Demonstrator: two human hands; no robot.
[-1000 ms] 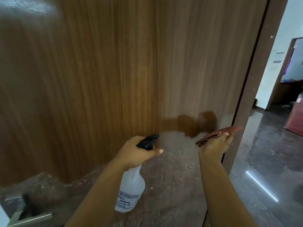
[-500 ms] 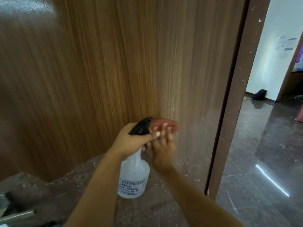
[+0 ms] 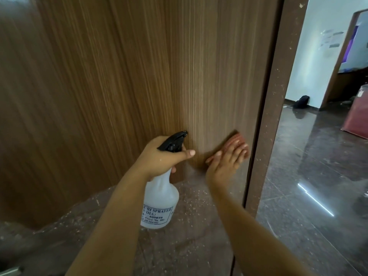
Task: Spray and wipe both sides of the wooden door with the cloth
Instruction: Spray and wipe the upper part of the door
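The wooden door (image 3: pixel 123 80) fills most of the view, brown with vertical grain. Its lower part is covered by a dusty film. My left hand (image 3: pixel 163 156) grips the neck of a white spray bottle (image 3: pixel 159 202) with a black trigger head, nozzle pointing at the door. My right hand (image 3: pixel 225 162) lies flat against the door near its right edge, pressing a reddish cloth (image 3: pixel 237 141) onto the wood. Most of the cloth is hidden under my fingers.
The door's dark edge (image 3: pixel 268 108) runs down on the right. Beyond it lies a glossy dark tiled floor (image 3: pixel 310 186), a white wall, a black bag (image 3: pixel 301 101) and a red object (image 3: pixel 356 120). A metal door handle (image 3: pixel 10 270) shows at the bottom left.
My right hand has slid the cloth rightward from beside the sprayer nozzle to near the door's edge. The left hand with the bottle stayed about where it was.
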